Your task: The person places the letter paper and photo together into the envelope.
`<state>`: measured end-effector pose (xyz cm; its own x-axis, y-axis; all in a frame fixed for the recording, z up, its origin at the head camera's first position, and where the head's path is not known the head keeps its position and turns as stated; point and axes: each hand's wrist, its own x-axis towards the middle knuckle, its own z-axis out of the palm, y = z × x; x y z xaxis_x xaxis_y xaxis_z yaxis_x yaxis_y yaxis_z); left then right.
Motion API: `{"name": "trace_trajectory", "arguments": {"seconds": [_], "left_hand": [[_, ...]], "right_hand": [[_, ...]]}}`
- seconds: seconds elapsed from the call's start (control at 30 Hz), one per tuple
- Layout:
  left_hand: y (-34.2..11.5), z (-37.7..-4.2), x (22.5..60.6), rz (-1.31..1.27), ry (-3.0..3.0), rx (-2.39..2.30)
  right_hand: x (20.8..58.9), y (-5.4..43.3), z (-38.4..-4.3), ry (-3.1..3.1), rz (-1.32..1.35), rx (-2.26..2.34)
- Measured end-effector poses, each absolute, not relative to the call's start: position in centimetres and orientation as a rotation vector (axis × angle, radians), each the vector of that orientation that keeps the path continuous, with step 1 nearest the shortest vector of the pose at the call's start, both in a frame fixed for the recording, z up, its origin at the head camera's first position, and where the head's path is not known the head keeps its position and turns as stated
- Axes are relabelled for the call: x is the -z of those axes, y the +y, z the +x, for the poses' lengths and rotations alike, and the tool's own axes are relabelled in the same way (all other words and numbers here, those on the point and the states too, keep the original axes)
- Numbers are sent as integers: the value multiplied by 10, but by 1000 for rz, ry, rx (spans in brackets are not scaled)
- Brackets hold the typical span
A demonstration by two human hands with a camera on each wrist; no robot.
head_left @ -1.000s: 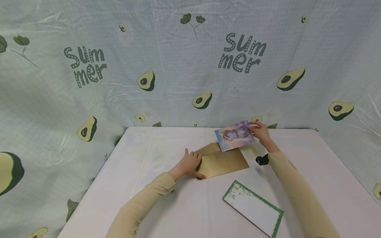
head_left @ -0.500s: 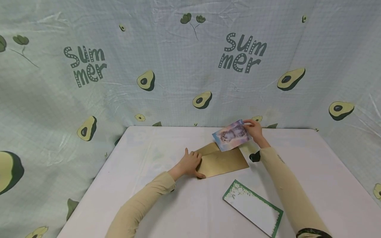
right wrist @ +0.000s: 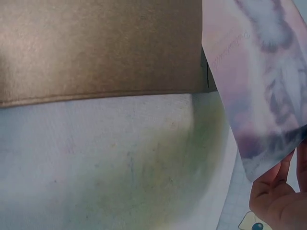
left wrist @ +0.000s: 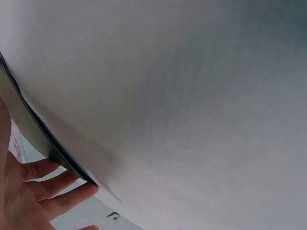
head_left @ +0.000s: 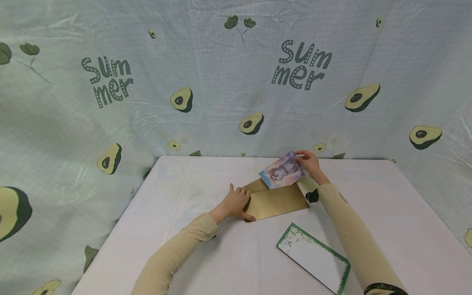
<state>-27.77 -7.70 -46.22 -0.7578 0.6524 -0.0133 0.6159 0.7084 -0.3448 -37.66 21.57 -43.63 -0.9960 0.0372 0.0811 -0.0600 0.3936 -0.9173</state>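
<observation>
A gold envelope (head_left: 276, 203) lies on the white table, its flap towards the far side. My left hand (head_left: 236, 201) rests on its left end, thumb along the near edge and fingers spread. In the left wrist view, extended fingers (left wrist: 67, 199) touch the envelope's edge (left wrist: 36, 129). With my right hand (head_left: 311, 164) I pinch a pink-and-blue card (head_left: 282, 171) showing furry animals, by its far right corner. The card is tilted, and its lower left part overlaps the envelope's far edge. In the right wrist view, the card (right wrist: 261, 81) hangs beside the brown-gold envelope (right wrist: 105, 48).
A white notepad (head_left: 313, 258) with a green floral border lies nearer me, right of centre. The table (head_left: 177, 196) reaches back to a pale curtain (head_left: 217, 82) printed with avocados and lettering. A dark shape (head_left: 312, 196) shows by my right cuff.
My right hand has carried the card left and slightly down, turning it more steeply over the envelope's far edge. The left hand and the envelope stay in place.
</observation>
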Motion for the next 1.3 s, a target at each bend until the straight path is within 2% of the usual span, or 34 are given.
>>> {"name": "trace_trajectory", "arguments": {"seconds": [0.8, 1.3], "left_hand": [[-78, -278, 463, -1047, -2757, -535], [-78, -278, 464, -1046, -2736, -534]], "right_hand": [[453, 197, -373, -2673, 323, -1457], [459, 187, -370, -2814, 348, -1417]]}}
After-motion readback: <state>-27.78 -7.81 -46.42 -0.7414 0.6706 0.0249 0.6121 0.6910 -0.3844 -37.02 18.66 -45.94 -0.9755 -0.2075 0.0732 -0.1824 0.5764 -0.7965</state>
